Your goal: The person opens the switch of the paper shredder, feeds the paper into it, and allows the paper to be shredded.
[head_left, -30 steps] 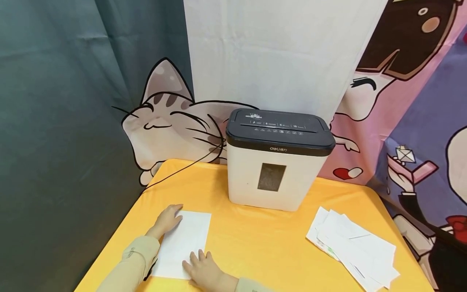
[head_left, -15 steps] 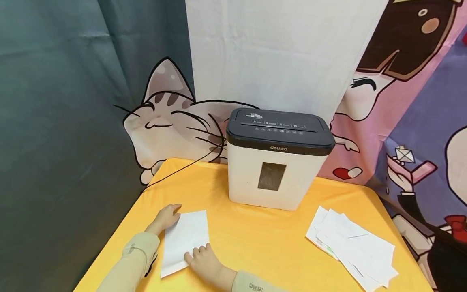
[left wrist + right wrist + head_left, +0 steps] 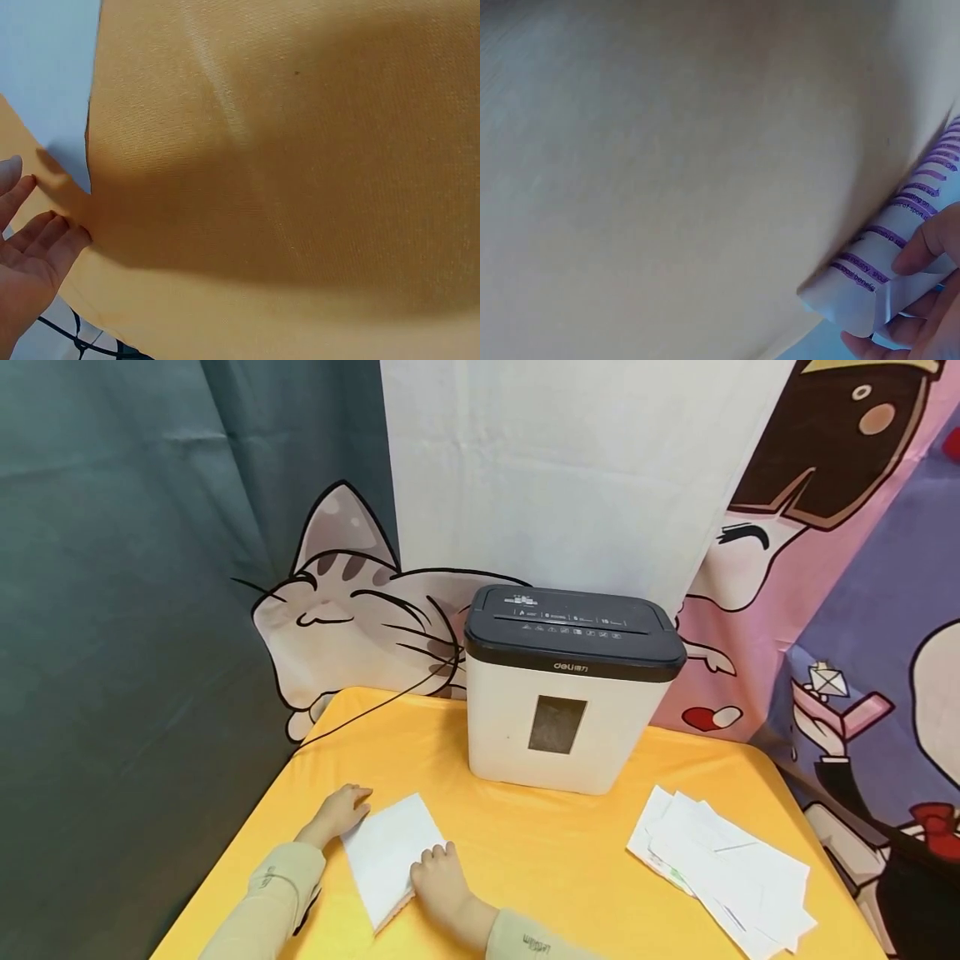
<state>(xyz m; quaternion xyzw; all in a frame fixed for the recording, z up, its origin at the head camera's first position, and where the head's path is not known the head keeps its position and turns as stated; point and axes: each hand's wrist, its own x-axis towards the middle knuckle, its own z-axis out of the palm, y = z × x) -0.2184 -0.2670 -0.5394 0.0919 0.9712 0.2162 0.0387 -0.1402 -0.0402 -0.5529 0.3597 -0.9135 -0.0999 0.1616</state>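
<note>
A white sheet of paper [image 3: 388,852] lies slantwise on the table in the head view. My left hand [image 3: 341,813] is beside its upper left corner, fingers loosely extended; in the left wrist view the fingers lie over the yellow cloth, close to the corner of the sheet. At the sheet's right edge, my right hand [image 3: 441,878] pinches the paper. The right wrist view shows that edge lifted and curled, with printed lines marked in purple [image 3: 889,236] on the underside, between thumb and fingers of the right hand [image 3: 939,289].
A white paper shredder [image 3: 491,735] with a dark top stands at the back of the yellow-covered table [image 3: 525,852]. Several loose papers [image 3: 735,877] lie overlapping at the right. A thin black cord [image 3: 375,704] runs along the back left. Printed curtains hang behind.
My right hand has gone from lying spread on the sheet to pinching its edge. It has moved right and up, turning the sheet and lifting that edge. The left hand stays nearly in place.
</note>
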